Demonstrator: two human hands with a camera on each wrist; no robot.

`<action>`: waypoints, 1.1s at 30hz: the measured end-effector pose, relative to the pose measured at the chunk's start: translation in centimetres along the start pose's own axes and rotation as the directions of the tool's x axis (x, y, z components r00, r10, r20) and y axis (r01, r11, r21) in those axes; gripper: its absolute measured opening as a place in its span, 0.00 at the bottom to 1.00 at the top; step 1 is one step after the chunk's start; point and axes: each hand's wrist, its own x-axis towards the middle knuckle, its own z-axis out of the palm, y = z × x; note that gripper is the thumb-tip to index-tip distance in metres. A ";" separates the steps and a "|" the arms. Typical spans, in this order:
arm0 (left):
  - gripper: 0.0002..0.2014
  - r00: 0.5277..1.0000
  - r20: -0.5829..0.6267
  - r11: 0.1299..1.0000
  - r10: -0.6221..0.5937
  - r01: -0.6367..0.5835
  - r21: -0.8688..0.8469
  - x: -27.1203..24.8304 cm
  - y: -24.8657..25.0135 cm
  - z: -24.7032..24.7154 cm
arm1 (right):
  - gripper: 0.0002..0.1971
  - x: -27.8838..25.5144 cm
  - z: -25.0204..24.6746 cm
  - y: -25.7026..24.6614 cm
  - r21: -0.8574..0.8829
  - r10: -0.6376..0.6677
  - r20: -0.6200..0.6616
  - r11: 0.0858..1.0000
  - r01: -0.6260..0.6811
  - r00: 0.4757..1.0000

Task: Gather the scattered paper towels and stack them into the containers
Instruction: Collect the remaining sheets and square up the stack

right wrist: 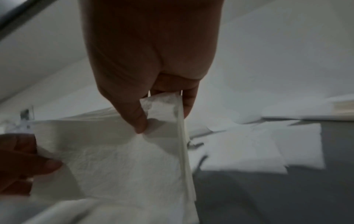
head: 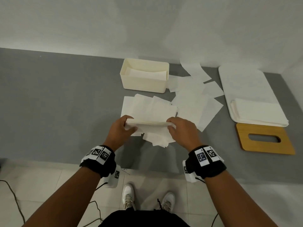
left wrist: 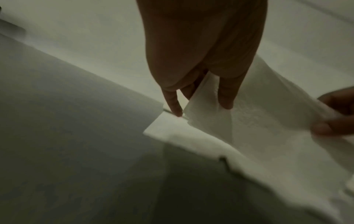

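Observation:
Both hands hold a small bundle of white paper towels [head: 147,124] just above the grey table. My left hand [head: 122,128] pinches its left end [left wrist: 210,106], and my right hand [head: 180,130] pinches its right end [right wrist: 162,115], thumbs on the near side. Under the bundle lies a loose pile of towels [head: 147,108]. More scattered towels [head: 193,99] spread to the right. Behind the pile stands a cream open box [head: 126,79] with some towels inside. At the right a white tray [head: 242,79] bears a stack of towels [head: 257,112].
A wooden lid with an oval slot [head: 265,149] lies at the right front, near the table's edge. The grey tabletop [head: 57,104] stretches bare to the left. A white wall runs behind the table. My shoes and cables are on the tiled floor below.

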 end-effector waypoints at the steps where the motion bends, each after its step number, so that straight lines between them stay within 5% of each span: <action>1: 0.13 1.000 0.023 1.000 -0.009 0.009 0.007 -0.1 -0.4 0.4 | 0.11 -0.1 0.5 0.1 -0.021 -0.002 0.041 1.000 0.003 0.999; 5: 0.12 0.999 0.051 0.997 0.007 -0.011 0.071 0.3 -0.3 1.2 | 0.13 -0.2 1.3 0.1 -0.048 -0.031 0.097 0.998 0.036 0.995; 8: 0.07 0.999 0.038 0.999 0.014 -0.012 -0.041 0.9 -0.4 0.7 | 0.10 -0.3 1.3 1.0 0.093 0.024 0.052 0.995 -0.028 0.998; 12: 0.09 0.996 0.087 0.998 -0.005 0.011 -0.065 1.1 -1.5 0.4 | 0.08 -0.6 1.6 2.3 0.517 0.274 0.152 0.797 -0.313 0.950; 17: 0.10 0.999 0.032 0.992 0.001 0.003 -0.124 1.1 -1.4 1.0 | 0.05 -1.1 1.9 1.4 0.662 0.363 0.016 0.695 -0.282 0.932; 24: 0.19 0.998 -0.003 0.996 -0.064 0.063 -0.060 1.1 -1.3 0.7 | 0.26 -1.8 2.2 0.6 0.467 0.228 -0.003 0.861 -0.200 0.974; 29: 0.11 0.999 0.010 0.993 0.042 -0.043 0.108 1.3 0.1 0.2 | 0.18 -0.9 1.5 -0.1 0.090 0.074 -0.056 0.994 -0.069 0.996; 33: 0.25 0.990 0.097 0.892 0.098 -0.131 0.433 1.1 1.6 -0.7 | 0.16 -0.5 0.9 -0.2 -0.015 0.006 0.033 1.000 -0.005 0.999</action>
